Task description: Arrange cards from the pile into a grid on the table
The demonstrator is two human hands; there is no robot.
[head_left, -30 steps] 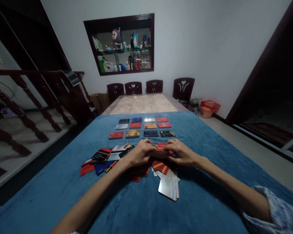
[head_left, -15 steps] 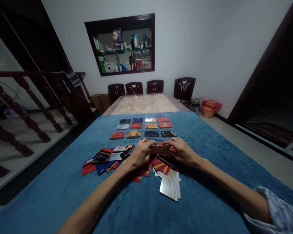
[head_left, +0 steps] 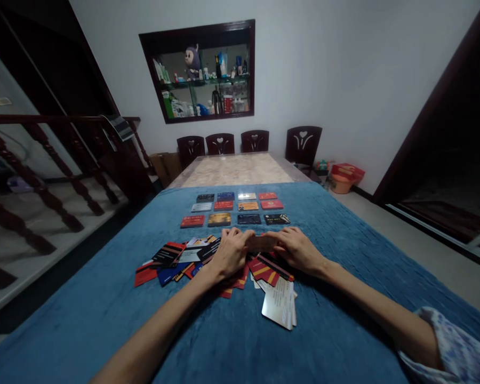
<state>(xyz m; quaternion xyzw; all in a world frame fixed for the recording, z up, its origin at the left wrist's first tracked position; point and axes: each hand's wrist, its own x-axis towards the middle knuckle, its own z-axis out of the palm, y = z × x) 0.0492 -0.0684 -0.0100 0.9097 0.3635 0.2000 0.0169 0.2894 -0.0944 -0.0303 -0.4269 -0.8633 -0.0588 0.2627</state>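
Between my two hands a stack of cards (head_left: 261,244) stands on edge, gripped at both ends. My left hand (head_left: 234,250) closes on its left end, my right hand (head_left: 298,248) on its right end. Below and around them lies a loose spread of cards: red cards with gold stripes (head_left: 264,271) under the stack, white cards (head_left: 279,306) nearer to me, and black cards (head_left: 168,255), red and blue ones to the left. Beyond my hands, neat small piles of cards sit in rows, among them a black pile (head_left: 277,219) and a gold pile (head_left: 220,219).
A blue cloth (head_left: 104,320) covers the near part of the table; its marble-patterned top (head_left: 236,169) shows at the far end. Dark wooden chairs (head_left: 304,144) stand behind it. A wooden railing (head_left: 44,197) runs along the left, and an orange bucket (head_left: 341,184) sits on the floor at right.
Both hands keep their hold on the card stack, with small shifts of the fingers. Red cards seen behind the stack before no longer show there. The piles and loose cards look the same.
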